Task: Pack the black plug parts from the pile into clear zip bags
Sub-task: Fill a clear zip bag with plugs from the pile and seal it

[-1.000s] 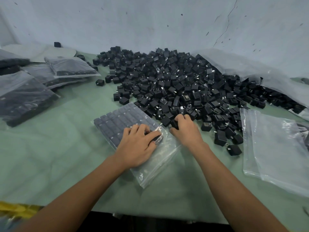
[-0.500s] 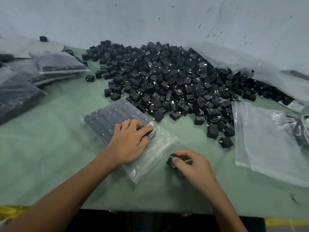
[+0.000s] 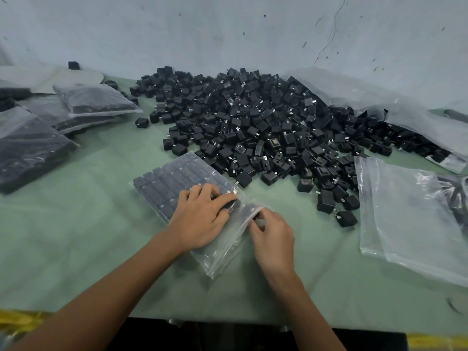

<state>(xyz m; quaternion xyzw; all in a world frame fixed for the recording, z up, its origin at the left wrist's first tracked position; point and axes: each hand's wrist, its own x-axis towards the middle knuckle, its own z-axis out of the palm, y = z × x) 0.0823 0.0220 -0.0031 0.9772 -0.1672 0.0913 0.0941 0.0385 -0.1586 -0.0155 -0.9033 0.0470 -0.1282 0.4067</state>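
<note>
A big pile of black plug parts (image 3: 255, 122) covers the far middle of the green table (image 3: 76, 236). In front of it lies a clear zip bag (image 3: 164, 181), partly filled with neat rows of parts. My left hand (image 3: 200, 219) lies flat on the bag, pressing the parts down near its open end. My right hand (image 3: 272, 236) is at the bag's mouth, fingers curled around a black plug part that is mostly hidden, pushing it under the lifted plastic edge.
Several filled bags (image 3: 96, 102) are stacked at the left. A stack of empty clear bags (image 3: 405, 211) lies at the right. A large plastic sack (image 3: 379, 102) spills parts behind it. The table's front edge (image 3: 228, 323) is near me.
My right hand took a part from the pile, drew it back toward me, then moved left to the bag's mouth. The left hand stayed on the bag.
</note>
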